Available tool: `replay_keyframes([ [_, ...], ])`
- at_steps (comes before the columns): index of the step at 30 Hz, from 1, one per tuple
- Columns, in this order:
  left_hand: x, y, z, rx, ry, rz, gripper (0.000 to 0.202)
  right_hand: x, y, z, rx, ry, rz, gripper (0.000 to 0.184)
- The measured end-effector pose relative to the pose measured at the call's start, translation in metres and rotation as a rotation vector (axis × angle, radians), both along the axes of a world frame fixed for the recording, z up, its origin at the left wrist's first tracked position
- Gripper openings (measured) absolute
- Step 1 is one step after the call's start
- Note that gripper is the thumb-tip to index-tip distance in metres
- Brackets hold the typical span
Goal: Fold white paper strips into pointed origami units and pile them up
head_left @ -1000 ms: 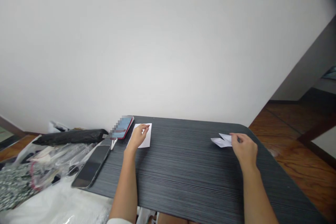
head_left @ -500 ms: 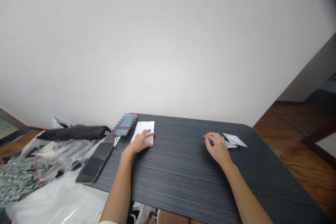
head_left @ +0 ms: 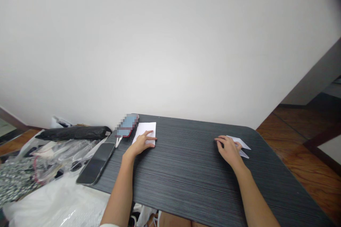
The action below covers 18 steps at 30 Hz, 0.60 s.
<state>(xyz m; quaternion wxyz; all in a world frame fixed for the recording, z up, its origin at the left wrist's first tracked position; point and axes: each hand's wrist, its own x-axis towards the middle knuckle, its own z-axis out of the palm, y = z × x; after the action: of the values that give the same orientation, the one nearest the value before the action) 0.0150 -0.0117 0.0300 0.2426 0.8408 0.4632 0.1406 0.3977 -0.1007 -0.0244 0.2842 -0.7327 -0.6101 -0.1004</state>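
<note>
A stack or folded piece of white paper (head_left: 145,127) lies on the dark table at the left. My left hand (head_left: 143,143) rests on its lower part with the fingers spread, a couple of fingertips reaching past its right edge. Toward the table's right side is a folded white paper (head_left: 243,143), its two pointed flaps apart. Beside and partly over it is my right hand (head_left: 229,150), palm down, thumb and index finger reaching left and an outer finger against the paper. That hand hides the paper's left part.
A phone (head_left: 96,164) lies at the table's left edge. Behind it is a pixelated device (head_left: 129,125) with a white cable (head_left: 118,142). Left of the dark table (head_left: 183,170) are a black wrapped bundle (head_left: 74,133) and plastic bags (head_left: 55,202). A white wall (head_left: 170,49) stands behind.
My right hand has moved right, over the folded paper, and its fingers have loosened from a ring shape. The paper's lower flap has shifted down and right. My left hand stays on the left paper.
</note>
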Motion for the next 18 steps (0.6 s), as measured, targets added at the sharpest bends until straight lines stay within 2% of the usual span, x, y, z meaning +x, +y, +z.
replay_keyframes([
  [3, 0.001, 0.009, 0.002, 0.09, 0.035, -0.016, 0.041, -0.002, 0.001, 0.005, 0.069, 0.017, -0.004, 0.027],
  [6, 0.007, 0.036, 0.004, 0.19, 0.125, 0.056, 0.041, -0.007, 0.001, 0.008, 0.102, 0.034, 0.007, 0.025],
  [9, 0.013, 0.07, 0.001, 0.165, 0.247, 0.142, 0.056, -0.009, 0.001, 0.009, 0.106, 0.041, 0.02, 0.026],
  [12, 0.015, 0.094, -0.009, 0.109, 0.316, 0.155, 0.064, -0.009, 0.001, 0.01, 0.104, 0.044, 0.023, 0.026],
  [14, 0.014, 0.102, -0.016, 0.066, 0.309, 0.152, 0.063, -0.009, 0.001, 0.01, 0.099, 0.047, 0.02, 0.026],
  [18, 0.009, 0.104, -0.026, 0.11, 0.228, 0.154, 0.059, -0.009, 0.001, 0.01, 0.076, 0.057, 0.02, 0.026],
])
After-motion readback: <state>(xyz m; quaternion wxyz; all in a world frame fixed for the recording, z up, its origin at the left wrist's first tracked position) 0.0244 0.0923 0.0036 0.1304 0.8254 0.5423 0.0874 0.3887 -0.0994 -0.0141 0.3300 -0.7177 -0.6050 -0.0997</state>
